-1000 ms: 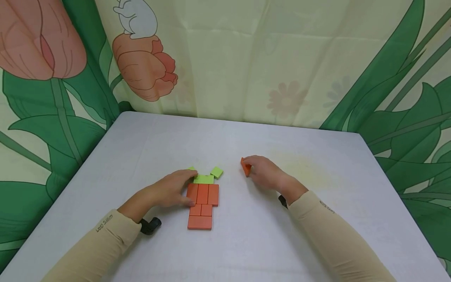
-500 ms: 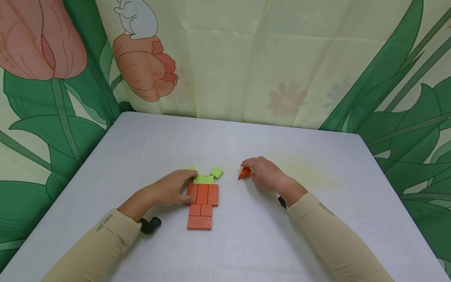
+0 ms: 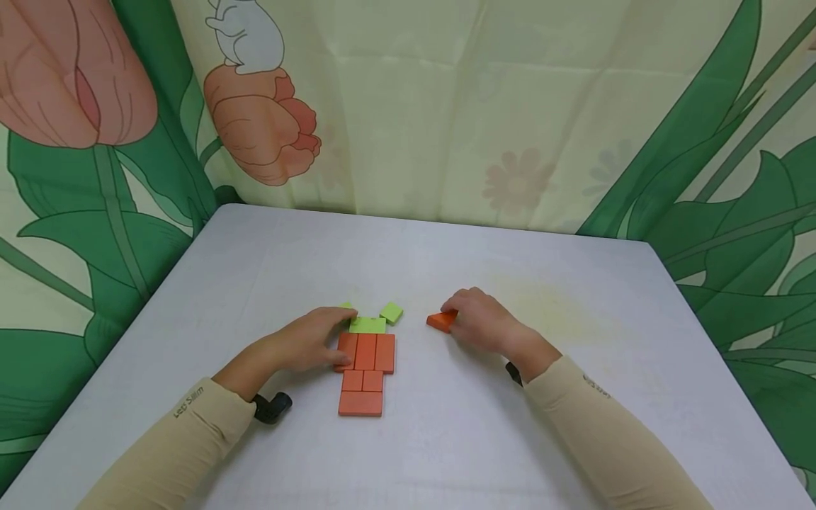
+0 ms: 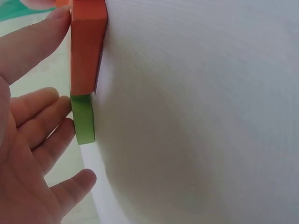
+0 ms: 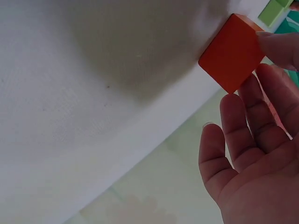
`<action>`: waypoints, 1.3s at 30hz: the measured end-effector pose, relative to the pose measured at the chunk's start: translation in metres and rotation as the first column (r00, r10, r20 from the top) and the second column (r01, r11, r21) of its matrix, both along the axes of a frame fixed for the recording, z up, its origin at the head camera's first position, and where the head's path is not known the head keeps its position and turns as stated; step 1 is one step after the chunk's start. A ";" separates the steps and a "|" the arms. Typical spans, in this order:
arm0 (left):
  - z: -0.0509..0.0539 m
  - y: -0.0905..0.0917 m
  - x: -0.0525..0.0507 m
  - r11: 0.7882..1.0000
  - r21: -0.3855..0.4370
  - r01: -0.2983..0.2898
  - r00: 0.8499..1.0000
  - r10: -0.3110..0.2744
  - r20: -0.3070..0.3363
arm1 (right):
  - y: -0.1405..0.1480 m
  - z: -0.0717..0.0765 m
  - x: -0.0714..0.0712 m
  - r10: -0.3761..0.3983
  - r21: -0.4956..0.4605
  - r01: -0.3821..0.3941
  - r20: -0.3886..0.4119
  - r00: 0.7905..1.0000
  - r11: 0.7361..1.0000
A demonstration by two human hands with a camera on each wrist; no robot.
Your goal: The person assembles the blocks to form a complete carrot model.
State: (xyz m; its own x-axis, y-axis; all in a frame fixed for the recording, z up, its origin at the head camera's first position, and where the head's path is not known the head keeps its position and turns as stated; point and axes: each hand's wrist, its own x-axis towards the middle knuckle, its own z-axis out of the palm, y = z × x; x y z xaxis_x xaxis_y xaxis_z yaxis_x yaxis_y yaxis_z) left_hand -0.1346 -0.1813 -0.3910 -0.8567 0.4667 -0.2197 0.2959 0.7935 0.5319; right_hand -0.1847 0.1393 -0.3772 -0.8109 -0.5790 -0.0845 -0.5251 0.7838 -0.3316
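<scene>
In the head view my right hand (image 3: 479, 320) pinches an orange-red wooden block (image 3: 440, 322) close to the table, right of the arranged blocks. The right wrist view shows that block's flat four-sided face (image 5: 233, 53), with the thumb on one edge and fingertips at another. My left hand (image 3: 312, 341) lies at the left side of the arrangement. Its thumb touches a red block (image 4: 88, 49), while its extended fingers reach the green block (image 4: 84, 119). Several red blocks (image 3: 366, 352) lie flat, edge to edge, below a light green block (image 3: 367, 325). Part of the upper left is hidden by my fingers.
A tilted green square block (image 3: 392, 313) lies at the upper right of the arrangement, and another green piece (image 3: 346, 305) peeks out behind the left fingers. The white table (image 3: 510, 453) ends at a back edge before a floral curtain (image 3: 408, 106).
My right hand has turned the orange-red block from standing steeply to lying nearly level, its visible end shifting left and down. The left hand and arranged blocks have stayed put.
</scene>
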 end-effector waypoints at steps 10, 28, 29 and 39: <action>0.000 0.000 -0.001 1.000 -0.013 -0.010 1.000 0.010 0.015 | -0.006 -0.006 0.024 -0.017 -0.072 0.026 0.120 0.993 0.997; 0.005 -0.011 -0.009 0.999 -0.013 0.051 0.993 -0.049 0.107 | -0.027 -0.004 0.069 0.109 -0.174 -0.079 0.173 0.979 0.982; 0.005 -0.010 -0.010 0.999 -0.017 0.051 0.993 -0.049 0.106 | -0.028 -0.003 0.071 0.116 -0.190 -0.084 0.166 0.979 0.978; 0.007 -0.010 -0.012 0.998 -0.005 0.060 0.992 -0.059 0.112 | -0.052 0.008 0.099 0.257 -0.236 -0.226 0.112 0.960 0.945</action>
State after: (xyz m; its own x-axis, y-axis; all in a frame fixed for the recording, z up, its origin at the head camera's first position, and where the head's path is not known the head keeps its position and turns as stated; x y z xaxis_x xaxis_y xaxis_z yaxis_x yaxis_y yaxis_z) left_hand -0.1462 -0.1914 -0.3838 -0.7972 0.5141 -0.3165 0.2823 0.7808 0.5573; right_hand -0.0853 0.0875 -0.3692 -0.6334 -0.7730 -0.0355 -0.6258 0.5387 -0.5641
